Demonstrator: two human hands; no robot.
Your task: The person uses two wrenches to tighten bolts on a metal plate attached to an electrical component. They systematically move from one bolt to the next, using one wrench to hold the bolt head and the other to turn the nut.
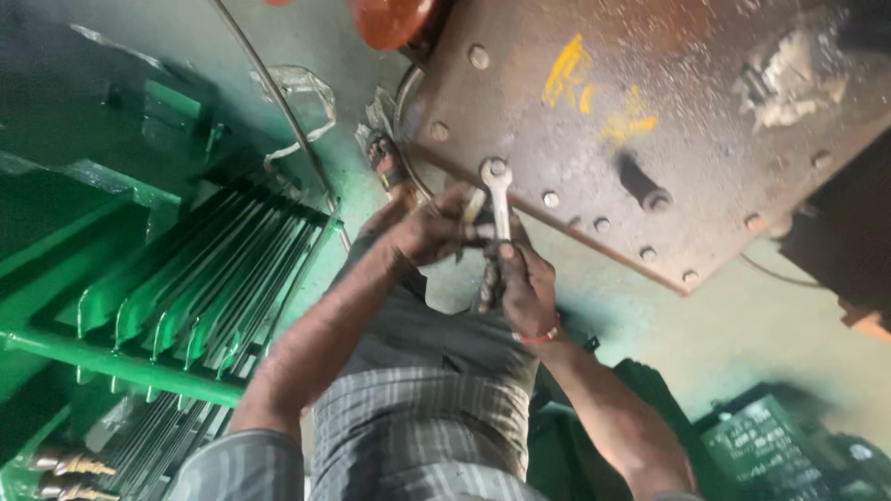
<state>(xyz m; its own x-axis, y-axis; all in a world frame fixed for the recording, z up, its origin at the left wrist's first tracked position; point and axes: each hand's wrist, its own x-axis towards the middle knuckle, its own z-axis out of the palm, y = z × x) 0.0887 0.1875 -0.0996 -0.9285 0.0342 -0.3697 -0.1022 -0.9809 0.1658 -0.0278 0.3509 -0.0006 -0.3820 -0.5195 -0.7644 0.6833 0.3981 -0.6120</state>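
A silver ring spanner (498, 193) stands with its ring end over a bolt on a rusty brown steel plate (705, 158). My right hand (522, 283) grips the spanner's lower shaft, a red band at its wrist. My left hand (429, 232) closes around the same shaft just beside it, fingers wrapped near the middle. Both forearms reach forward from the bottom of the head view. The plate carries several bolt heads along its edge and yellow paint marks.
A green-painted finned metal body (186, 288) fills the left side. A thin metal rod (288, 111) runs diagonally above it. My sandalled foot (385, 160) rests on the green floor. A dark crate (766, 445) sits at lower right. An orange round part (390, 20) is at the top.
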